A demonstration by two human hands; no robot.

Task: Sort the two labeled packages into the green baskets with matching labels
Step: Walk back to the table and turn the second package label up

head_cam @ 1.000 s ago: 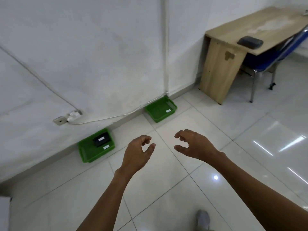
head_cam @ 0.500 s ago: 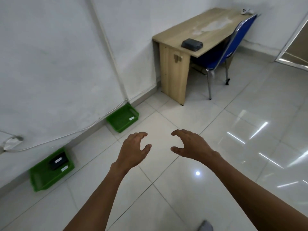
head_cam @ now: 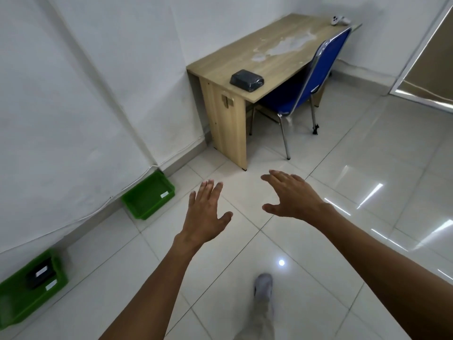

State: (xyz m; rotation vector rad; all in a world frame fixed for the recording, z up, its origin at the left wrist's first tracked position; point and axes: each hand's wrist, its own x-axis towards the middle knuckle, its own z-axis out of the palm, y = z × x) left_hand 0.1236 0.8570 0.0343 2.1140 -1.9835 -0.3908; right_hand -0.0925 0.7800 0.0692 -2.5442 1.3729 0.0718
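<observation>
Two green baskets stand on the floor against the white wall. The nearer basket point(head_cam: 14, 305) at the lower left holds a black package point(head_cam: 40, 276) with a white label. The farther basket point(head_cam: 139, 207) has a white label on its front and nothing visible inside. A second black package point(head_cam: 246, 80) lies on the near corner of the wooden desk point(head_cam: 277, 57). My left hand point(head_cam: 207, 212) and my right hand point(head_cam: 291, 196) hover above the floor tiles, fingers spread, holding nothing.
A blue chair point(head_cam: 316, 77) is pushed under the desk. A small white device point(head_cam: 339, 20) lies at the desk's far end. A white cable runs along the wall above the baskets. My foot point(head_cam: 263, 288) shows at the bottom. A doorway is at the far right.
The view has swung right and moved toward the desk, which is now larger and nearer. Both hands have gone from curled fingers to spread fingers. The baskets have slid left in view.
</observation>
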